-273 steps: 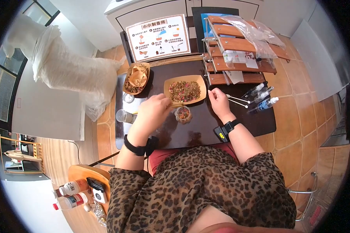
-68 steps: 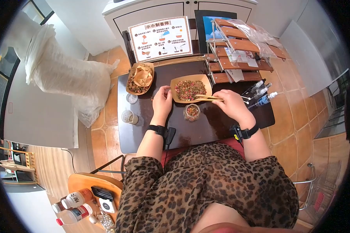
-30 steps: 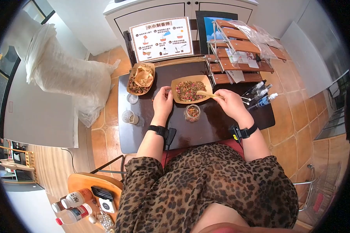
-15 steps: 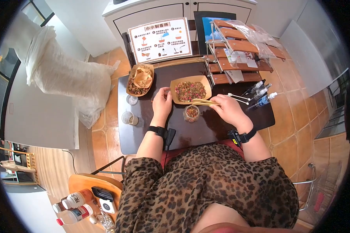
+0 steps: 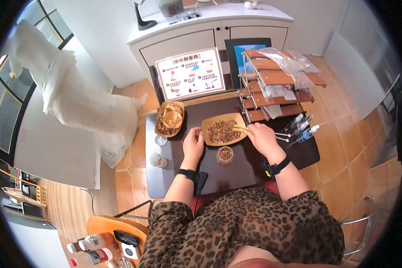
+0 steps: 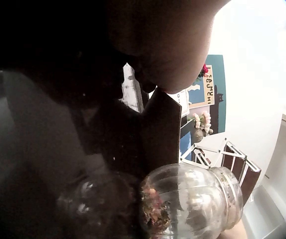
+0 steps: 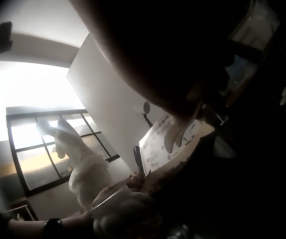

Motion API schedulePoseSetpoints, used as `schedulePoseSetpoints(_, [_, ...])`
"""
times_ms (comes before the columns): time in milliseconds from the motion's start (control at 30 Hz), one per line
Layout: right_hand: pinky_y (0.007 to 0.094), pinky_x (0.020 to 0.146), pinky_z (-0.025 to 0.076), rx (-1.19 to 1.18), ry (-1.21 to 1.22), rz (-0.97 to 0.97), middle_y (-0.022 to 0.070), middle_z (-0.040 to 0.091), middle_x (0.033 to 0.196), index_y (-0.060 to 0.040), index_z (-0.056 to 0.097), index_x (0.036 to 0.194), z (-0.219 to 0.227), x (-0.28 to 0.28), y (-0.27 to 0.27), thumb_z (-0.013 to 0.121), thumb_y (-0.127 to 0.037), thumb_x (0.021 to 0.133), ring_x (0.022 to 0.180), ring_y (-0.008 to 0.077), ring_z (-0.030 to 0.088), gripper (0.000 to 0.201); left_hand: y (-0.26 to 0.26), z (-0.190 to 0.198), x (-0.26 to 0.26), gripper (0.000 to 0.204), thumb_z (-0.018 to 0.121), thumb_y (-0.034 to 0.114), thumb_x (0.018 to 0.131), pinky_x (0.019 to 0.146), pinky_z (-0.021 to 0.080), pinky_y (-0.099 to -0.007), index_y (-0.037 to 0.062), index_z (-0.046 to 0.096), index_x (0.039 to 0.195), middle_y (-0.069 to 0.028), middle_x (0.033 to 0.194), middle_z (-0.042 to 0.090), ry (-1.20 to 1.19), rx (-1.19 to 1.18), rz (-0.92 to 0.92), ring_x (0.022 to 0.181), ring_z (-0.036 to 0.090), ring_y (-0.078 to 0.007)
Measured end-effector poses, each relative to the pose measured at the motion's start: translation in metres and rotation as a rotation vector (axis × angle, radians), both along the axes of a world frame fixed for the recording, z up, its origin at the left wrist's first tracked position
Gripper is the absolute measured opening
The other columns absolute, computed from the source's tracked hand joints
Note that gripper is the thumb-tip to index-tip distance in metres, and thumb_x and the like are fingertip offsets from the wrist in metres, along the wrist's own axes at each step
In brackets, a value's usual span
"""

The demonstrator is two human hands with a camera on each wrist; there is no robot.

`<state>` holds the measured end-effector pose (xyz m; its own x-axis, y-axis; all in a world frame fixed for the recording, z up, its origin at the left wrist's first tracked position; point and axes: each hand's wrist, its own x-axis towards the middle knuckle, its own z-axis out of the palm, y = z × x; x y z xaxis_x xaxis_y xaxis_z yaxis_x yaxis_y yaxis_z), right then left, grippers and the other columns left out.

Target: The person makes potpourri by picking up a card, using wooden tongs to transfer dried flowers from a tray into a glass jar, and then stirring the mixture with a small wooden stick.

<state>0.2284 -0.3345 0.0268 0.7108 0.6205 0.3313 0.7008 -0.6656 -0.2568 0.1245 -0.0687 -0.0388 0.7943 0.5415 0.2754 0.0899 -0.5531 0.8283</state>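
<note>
Bamboo tongs (image 5: 240,129) are pinched in my right hand (image 5: 262,138), their tips over the right side of a brown paper tray (image 5: 211,120). Mixed dried petals and herbs (image 5: 223,132) fill that tray. In the right wrist view the two curved prongs of the tongs (image 7: 173,137) stand apart. At the tray's left rim, my left hand (image 5: 193,145) holds the edge with bent fingers. Just in front of the tray stands a small round glass jar (image 5: 224,155), partly filled with the same petals. The left wrist view shows the jar (image 6: 192,199) close up.
A second tray with crumpled brown paper (image 5: 170,117) stands at the back left, near two small clear cups (image 5: 159,161). Spray bottles (image 5: 305,134) and white sticks (image 5: 282,136) lie at the right, below a wooden folding rack (image 5: 277,80). An instruction board (image 5: 191,73) stands behind.
Half a second ago the tongs were over the jar; now they are back over the tray's right side. The head view has tilted up, shifting everything lower. The left hand has stayed at the tray.
</note>
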Motion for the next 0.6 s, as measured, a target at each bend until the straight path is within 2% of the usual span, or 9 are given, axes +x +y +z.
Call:
schedulePoseSetpoints(200, [0.0477, 0.07, 0.051, -0.014, 0.008, 0.007, 0.0104, 0.062, 0.082, -0.0092, 0.061, 0.089, -0.004, 0.011, 0.001, 0.066, -0.024, 0.091, 0.083, 0.0334, 0.064, 0.016, -0.002, 0.004, -0.001, 0.018, 0.063, 0.016, 0.096, 0.066, 0.052, -0.0319, 0.0056, 0.066, 0.11, -0.007, 0.077, 0.067, 0.025, -0.033, 0.008, 0.068, 0.066, -0.019])
schedulePoseSetpoints(300, [0.047, 0.072, 0.051, -0.021, -0.007, 0.015, 0.0114, 0.063, 0.084, -0.0088, 0.064, 0.09, -0.002, 0.014, 0.001, 0.068, -0.021, 0.09, 0.083, 0.0343, 0.063, 0.013, 0.0, -0.007, 0.002, 0.018, 0.064, 0.017, 0.095, 0.064, 0.051, -0.0322, 0.0058, 0.066, 0.11, -0.0065, 0.077, 0.067, 0.006, -0.046, 0.016, 0.067, 0.064, -0.0191])
schedulePoseSetpoints(400, [0.0465, 0.072, 0.051, -0.062, -0.044, 0.003, 0.0116, 0.062, 0.083, -0.0083, 0.064, 0.088, -0.005, 0.018, 0.004, 0.067, -0.02, 0.09, 0.083, 0.0341, 0.063, 0.012, -0.002, 0.0, 0.0, 0.019, 0.064, 0.017, 0.095, 0.063, 0.05, -0.0328, 0.0068, 0.066, 0.11, -0.0065, 0.076, 0.066, 0.021, 0.011, 0.031, 0.066, 0.064, -0.0192])
schedulePoseSetpoints(533, [0.0455, 0.069, 0.05, -0.071, -0.151, 0.042, 0.0102, 0.06, 0.081, -0.0085, 0.067, 0.082, -0.009, 0.019, 0.007, 0.063, -0.015, 0.086, 0.082, 0.0305, 0.063, 0.008, -0.004, 0.003, -0.001, 0.019, 0.064, 0.017, 0.095, 0.063, 0.05, -0.0326, 0.0072, 0.066, 0.111, -0.006, 0.075, 0.065, 0.022, 0.014, 0.027, 0.066, 0.063, -0.0189])
schedulePoseSetpoints(600, [0.0447, 0.072, 0.05, -0.089, -0.136, 0.043, 0.0105, 0.061, 0.083, -0.0084, 0.069, 0.082, -0.015, 0.02, 0.009, 0.063, -0.013, 0.084, 0.083, 0.0304, 0.064, 0.008, -0.003, 0.0, -0.001, 0.019, 0.064, 0.017, 0.095, 0.063, 0.05, -0.0325, 0.007, 0.066, 0.111, -0.0058, 0.075, 0.065, 0.028, 0.032, 0.026, 0.066, 0.063, -0.0187])
